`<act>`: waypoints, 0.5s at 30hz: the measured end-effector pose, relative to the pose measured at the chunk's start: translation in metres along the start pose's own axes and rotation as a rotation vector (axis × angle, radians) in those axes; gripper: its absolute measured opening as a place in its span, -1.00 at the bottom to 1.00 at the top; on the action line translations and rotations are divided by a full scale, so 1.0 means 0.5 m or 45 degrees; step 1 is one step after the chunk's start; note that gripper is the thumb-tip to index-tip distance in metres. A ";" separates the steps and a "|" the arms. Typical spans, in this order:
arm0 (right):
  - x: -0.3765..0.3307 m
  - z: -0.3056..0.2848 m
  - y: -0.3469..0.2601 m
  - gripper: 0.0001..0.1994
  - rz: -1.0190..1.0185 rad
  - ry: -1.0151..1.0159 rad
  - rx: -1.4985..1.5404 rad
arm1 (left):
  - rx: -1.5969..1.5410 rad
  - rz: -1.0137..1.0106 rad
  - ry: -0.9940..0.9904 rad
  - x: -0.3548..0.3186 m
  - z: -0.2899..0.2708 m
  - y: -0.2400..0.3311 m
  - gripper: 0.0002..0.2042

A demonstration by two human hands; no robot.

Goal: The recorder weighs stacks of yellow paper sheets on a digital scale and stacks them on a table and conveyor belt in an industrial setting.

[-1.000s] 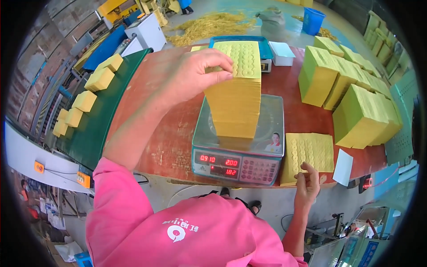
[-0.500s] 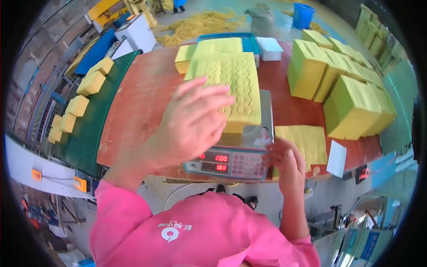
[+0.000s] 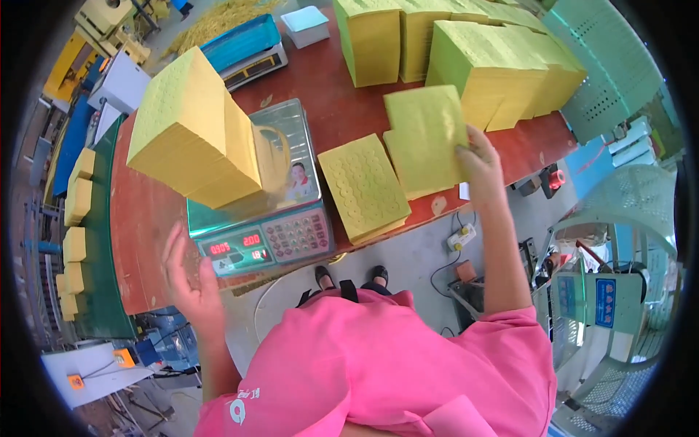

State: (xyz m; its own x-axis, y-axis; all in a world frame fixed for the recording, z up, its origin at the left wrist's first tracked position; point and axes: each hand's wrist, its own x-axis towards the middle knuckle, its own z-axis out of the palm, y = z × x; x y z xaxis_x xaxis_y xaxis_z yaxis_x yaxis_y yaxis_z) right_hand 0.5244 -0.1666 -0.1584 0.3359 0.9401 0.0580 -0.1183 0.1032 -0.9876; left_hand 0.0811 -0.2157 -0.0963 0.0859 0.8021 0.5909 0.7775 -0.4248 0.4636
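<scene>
A tall stack of yellow paper with embossed ring patterns stands on the metal pan of a digital scale, whose red display is lit. A curved, blurred yellow strip shows at the stack's right side. By the scale's front left corner, my left hand is open, fingers apart and holding nothing. My right hand pinches the right edge of yellow paper sheets; how many is unclear. Those sheets are over the table, just right of a low pile of embossed yellow paper.
Large yellow paper blocks line the table's far right. A second scale with a blue tray and a white box stand at the back. On the left, a green conveyor carries small yellow bundles.
My view has turned. My left hand has left the stack and moved to the scale's front left corner. My right hand has moved from the keypad's side to the right and taken hold of yellow sheets.
</scene>
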 end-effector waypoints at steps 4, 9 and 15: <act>0.040 -0.109 0.059 -0.56 0.259 -0.001 -0.077 | -0.274 -0.322 0.039 -0.039 0.026 0.024 -0.64; 0.045 -0.065 0.102 -0.54 0.318 -0.060 -0.067 | -0.273 -0.356 0.095 -0.063 0.048 0.070 -0.65; 0.059 -0.071 0.187 -0.48 0.222 -0.047 -0.556 | -0.247 -0.549 0.179 -0.122 0.044 0.095 -0.68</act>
State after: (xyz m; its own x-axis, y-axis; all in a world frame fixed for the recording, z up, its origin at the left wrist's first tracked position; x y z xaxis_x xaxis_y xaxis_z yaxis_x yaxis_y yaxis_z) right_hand 0.5562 -0.1409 -0.2541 0.3118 0.9429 -0.1167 0.2367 -0.1960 -0.9516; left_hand 0.1266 -0.2755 -0.1247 -0.3135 0.8635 0.3950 0.5925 -0.1471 0.7920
